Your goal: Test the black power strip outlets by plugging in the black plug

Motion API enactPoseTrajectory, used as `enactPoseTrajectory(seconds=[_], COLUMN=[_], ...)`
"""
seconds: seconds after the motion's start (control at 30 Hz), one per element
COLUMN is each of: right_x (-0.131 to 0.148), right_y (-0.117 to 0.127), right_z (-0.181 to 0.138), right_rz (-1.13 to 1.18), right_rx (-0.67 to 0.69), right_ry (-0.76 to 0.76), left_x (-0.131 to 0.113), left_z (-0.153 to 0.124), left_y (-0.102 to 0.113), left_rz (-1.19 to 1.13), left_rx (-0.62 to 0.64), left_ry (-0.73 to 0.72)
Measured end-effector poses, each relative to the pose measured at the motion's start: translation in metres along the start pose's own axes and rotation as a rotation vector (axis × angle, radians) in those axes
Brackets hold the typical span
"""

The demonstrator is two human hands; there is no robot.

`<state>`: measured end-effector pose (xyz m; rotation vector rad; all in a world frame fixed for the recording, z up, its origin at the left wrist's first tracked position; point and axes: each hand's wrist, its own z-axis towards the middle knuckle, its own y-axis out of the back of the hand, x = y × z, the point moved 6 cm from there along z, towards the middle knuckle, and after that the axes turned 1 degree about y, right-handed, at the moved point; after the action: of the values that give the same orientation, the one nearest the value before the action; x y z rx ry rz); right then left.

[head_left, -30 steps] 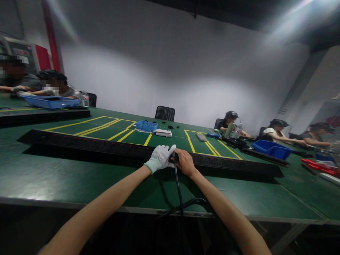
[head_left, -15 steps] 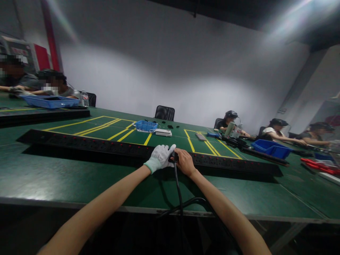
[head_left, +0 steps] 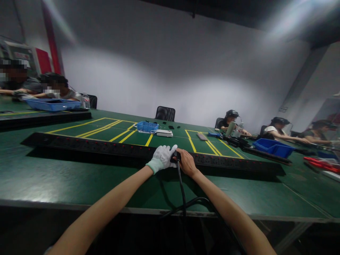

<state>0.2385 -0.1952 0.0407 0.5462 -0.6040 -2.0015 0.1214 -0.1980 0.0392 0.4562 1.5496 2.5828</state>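
A long black power strip [head_left: 87, 146] lies across the green table [head_left: 61, 175], with a row of sockets and small red switches. My left hand [head_left: 162, 157], in a white glove, rests on top of the strip near its middle, fingers stretched forward. My bare right hand [head_left: 185, 162] is beside it, fingers pinched round a black plug [head_left: 177, 156] at the strip. From the plug a black cable [head_left: 181, 187] runs toward me and loops over the table's near edge.
Yellow lines mark fields on the table behind the strip. A small blue tray [head_left: 147, 126] and a white device [head_left: 164, 133] stand further back, and a blue bin [head_left: 273, 147] at the right. Other people sit at the far left and far right. An empty black chair [head_left: 165, 113] stands behind.
The view has shifted slightly; both hands stay at the same spot on the power strip, the right still on the plug.
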Motion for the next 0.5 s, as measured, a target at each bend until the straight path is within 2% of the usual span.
enactPoseTrajectory(seconds=[0.1,0.17,0.3,0.37,0.43,0.5], right_x=[0.002,0.003,0.003,0.001,-0.007,-0.019], right_y=[0.001,0.008,0.036,0.043,0.040,0.031], right_z=[0.002,0.004,0.008,0.008,0.007,0.006], right_rz=[-0.009,-0.031,-0.093,-0.089,-0.079,-0.105], right_rx=[0.001,-0.045,-0.299,-0.359,-0.340,-0.260], right_ry=[0.011,0.012,-0.006,-0.013,-0.080,-0.217], left_x=[0.000,0.001,0.003,0.005,0.005,0.003], left_z=[0.000,0.001,0.003,0.003,0.003,0.003], left_y=[0.000,-0.001,-0.001,0.000,0.001,0.003], left_rz=[-0.005,-0.010,-0.031,-0.041,-0.046,-0.045], left_rx=[-0.002,-0.007,-0.020,-0.025,-0.029,-0.030], left_ry=[0.002,0.006,0.031,0.041,0.046,0.052])
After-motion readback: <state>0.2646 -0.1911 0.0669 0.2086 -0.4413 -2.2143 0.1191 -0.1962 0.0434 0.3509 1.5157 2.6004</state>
